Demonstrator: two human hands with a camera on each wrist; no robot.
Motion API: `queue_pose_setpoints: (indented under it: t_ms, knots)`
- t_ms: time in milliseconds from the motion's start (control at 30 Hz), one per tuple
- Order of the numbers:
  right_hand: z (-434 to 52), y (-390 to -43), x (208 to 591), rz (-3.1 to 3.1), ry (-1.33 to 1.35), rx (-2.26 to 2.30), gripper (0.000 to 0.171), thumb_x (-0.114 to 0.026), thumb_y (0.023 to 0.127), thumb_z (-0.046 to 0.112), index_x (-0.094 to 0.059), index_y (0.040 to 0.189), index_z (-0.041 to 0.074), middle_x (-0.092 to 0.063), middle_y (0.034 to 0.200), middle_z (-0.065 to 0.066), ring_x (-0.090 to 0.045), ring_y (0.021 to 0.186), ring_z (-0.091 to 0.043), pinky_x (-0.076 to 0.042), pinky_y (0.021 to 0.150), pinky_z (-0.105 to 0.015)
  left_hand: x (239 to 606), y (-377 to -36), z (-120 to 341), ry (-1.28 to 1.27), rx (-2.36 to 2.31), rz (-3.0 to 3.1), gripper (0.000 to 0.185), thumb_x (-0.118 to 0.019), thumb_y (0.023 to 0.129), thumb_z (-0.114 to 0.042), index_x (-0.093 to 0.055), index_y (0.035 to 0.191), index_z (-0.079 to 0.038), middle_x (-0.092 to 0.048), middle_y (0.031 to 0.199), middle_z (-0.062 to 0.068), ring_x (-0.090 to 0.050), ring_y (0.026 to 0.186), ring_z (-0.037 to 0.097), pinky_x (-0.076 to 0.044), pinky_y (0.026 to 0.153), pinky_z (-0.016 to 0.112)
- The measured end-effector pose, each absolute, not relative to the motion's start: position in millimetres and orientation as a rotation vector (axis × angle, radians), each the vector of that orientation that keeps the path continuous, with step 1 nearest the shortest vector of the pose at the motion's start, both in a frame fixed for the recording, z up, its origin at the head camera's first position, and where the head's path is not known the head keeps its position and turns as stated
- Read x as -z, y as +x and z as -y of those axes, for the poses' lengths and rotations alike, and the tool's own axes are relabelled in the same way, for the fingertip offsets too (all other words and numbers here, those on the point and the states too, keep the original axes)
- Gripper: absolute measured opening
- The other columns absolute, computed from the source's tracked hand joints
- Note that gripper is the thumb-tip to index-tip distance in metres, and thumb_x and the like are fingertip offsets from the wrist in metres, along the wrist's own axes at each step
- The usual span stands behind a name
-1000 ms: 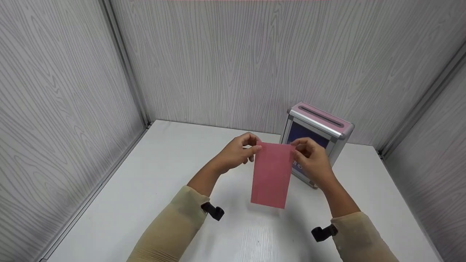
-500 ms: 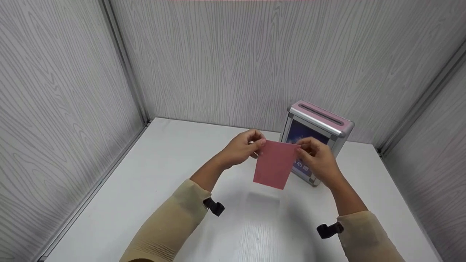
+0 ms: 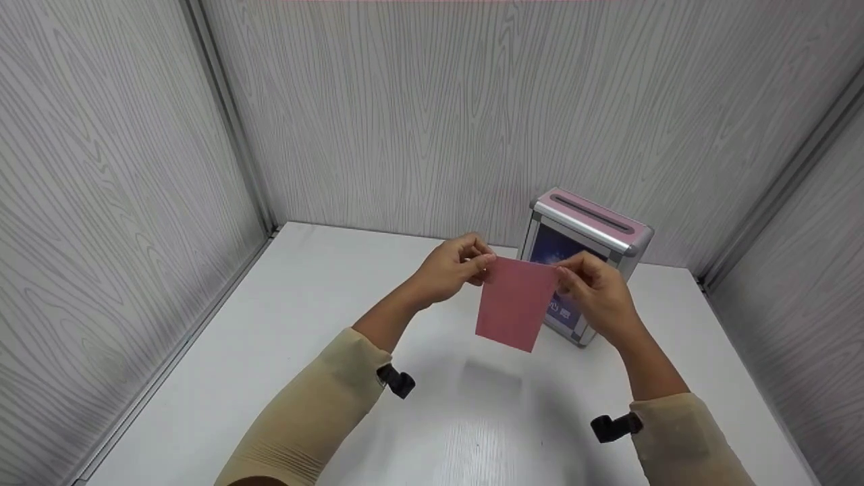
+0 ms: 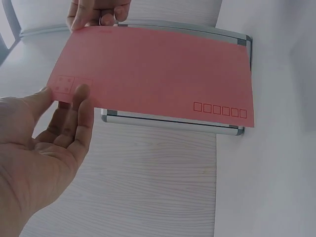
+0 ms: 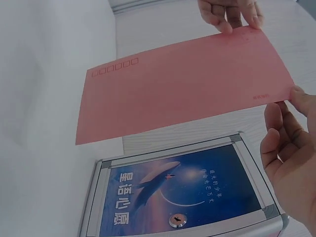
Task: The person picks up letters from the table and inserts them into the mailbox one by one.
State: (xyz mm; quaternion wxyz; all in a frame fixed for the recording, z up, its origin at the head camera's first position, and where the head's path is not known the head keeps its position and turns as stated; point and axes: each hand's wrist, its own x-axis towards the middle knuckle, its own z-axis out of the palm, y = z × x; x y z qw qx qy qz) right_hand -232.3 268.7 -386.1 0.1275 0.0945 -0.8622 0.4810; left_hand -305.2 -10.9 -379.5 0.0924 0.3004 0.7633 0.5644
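A pink envelope [image 3: 513, 304], printed with a row of small postcode squares, hangs between both hands above the table. The left hand [image 3: 451, 271] pinches its upper left corner between thumb and fingers; the right hand [image 3: 597, 293] pinches the upper right corner. In the left wrist view the envelope [image 4: 158, 69] shows its printed face, with the stamp squares near the left hand [image 4: 54, 138]. Behind the right hand stands a silver-framed suggestion box [image 3: 597, 209], its pink top cut by a long dark slot. The right hand and envelope partly hide its blue picture front.
The white table [image 3: 324, 283] runs to a grey wood-grain back wall [image 3: 405, 121], with side walls left and right. In the right wrist view the box front [image 5: 182, 187] carries a keyhole lock [image 5: 177, 220] and white lettering.
The envelope has tilted, so it looks shorter from the head view. Both hands have shifted slightly to the right with it. The box stands where it was.
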Motion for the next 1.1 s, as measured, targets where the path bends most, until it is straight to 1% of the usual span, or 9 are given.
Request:
queue_pose_setpoints:
  t_ms: [233,400,533,600,700,867,933,1000,1100]
  knots:
    - [-266.8,-231.1,378.6,2.515,0.239,-1.379,0.025,-0.056,0.114,0.025,-0.066,0.126,0.006,-0.067,0.105,-0.017,-0.065,0.089,-0.022,-0.059,0.077,-0.022,373.5,-305.3,5.0,0.911,-1.658,-2.335,0.022,-0.062,0.112,-0.029,-0.063,0.125,-0.012,-0.072,0.123,0.013,-0.077,0.100,0.019,-0.065,0.092,0.034]
    - [-267.9,-228.5,368.9,2.517,0.239,-1.350,0.026,-0.056,0.114,0.026,-0.066,0.129,0.006,-0.069,0.108,-0.017,-0.069,0.091,-0.019,-0.061,0.079,-0.019,364.1,-305.4,-0.3,0.951,-1.624,-2.409,0.017,-0.061,0.113,-0.024,-0.062,0.124,-0.012,-0.072,0.124,0.012,-0.076,0.102,0.019,-0.065,0.092,0.036]
    - [-269.0,-225.6,360.0,2.505,0.254,-1.313,0.024,-0.058,0.114,0.024,-0.067,0.128,0.006,-0.071,0.110,-0.016,-0.071,0.094,-0.020,-0.061,0.080,-0.017,353.8,-303.7,-4.5,0.967,-1.602,-2.484,0.015,-0.060,0.113,-0.023,-0.062,0.124,-0.012,-0.073,0.124,0.010,-0.073,0.106,0.019,-0.064,0.088,0.033]
    - [-270.0,-223.6,355.5,2.499,0.255,-1.282,0.024,-0.058,0.114,0.023,-0.068,0.128,0.007,-0.072,0.111,-0.016,-0.072,0.095,-0.020,-0.060,0.081,-0.015,348.5,-302.8,-6.8,0.974,-1.609,-2.497,0.015,-0.060,0.113,-0.023,-0.062,0.124,-0.012,-0.073,0.126,0.011,-0.073,0.109,0.019,-0.064,0.088,0.031]
    - [-272.0,-221.0,347.9,2.480,0.256,-1.235,0.024,-0.060,0.113,0.024,-0.069,0.128,0.007,-0.074,0.111,-0.015,-0.073,0.095,-0.017,-0.059,0.081,-0.013,340.5,-302.3,-10.4,0.993,-1.650,-2.469,0.017,-0.059,0.113,-0.021,-0.061,0.126,-0.011,-0.070,0.129,0.013,-0.073,0.116,0.022,-0.065,0.092,0.032]
    - [-276.6,-218.3,332.6,2.373,0.271,-1.213,0.023,-0.063,0.111,0.022,-0.072,0.125,0.005,-0.074,0.106,-0.012,-0.072,0.089,-0.005,-0.059,0.082,-0.011,325.9,-300.6,-15.5,1.067,-1.684,-2.432,0.020,-0.058,0.114,-0.022,-0.059,0.129,-0.009,-0.068,0.131,0.014,-0.072,0.119,0.024,-0.063,0.101,0.036]
    - [-278.8,-217.6,326.0,2.307,0.286,-1.232,0.021,-0.065,0.110,0.018,-0.074,0.122,0.004,-0.075,0.103,-0.007,-0.073,0.088,-0.003,-0.060,0.082,-0.012,319.9,-300.1,-17.9,1.118,-1.676,-2.446,0.020,-0.056,0.115,-0.026,-0.058,0.129,-0.011,-0.069,0.132,0.012,-0.072,0.121,0.023,-0.062,0.103,0.036]
    - [-280.5,-216.6,319.5,2.243,0.292,-1.268,0.019,-0.067,0.108,0.016,-0.076,0.120,0.004,-0.076,0.100,0.001,-0.074,0.087,-0.003,-0.061,0.081,-0.014,313.3,-299.5,-20.6,1.175,-1.668,-2.470,0.021,-0.056,0.115,-0.028,-0.058,0.128,-0.012,-0.069,0.133,0.011,-0.070,0.125,0.022,-0.059,0.108,0.036]
    - [-281.7,-215.0,309.5,2.114,0.332,-1.366,0.016,-0.069,0.105,0.006,-0.077,0.116,-0.002,-0.078,0.096,0.006,-0.078,0.086,-0.007,-0.063,0.082,-0.018,302.7,-298.7,-25.2,1.235,-1.678,-2.493,0.023,-0.057,0.114,-0.031,-0.058,0.127,-0.012,-0.070,0.132,0.008,-0.068,0.129,0.019,-0.055,0.112,0.031]
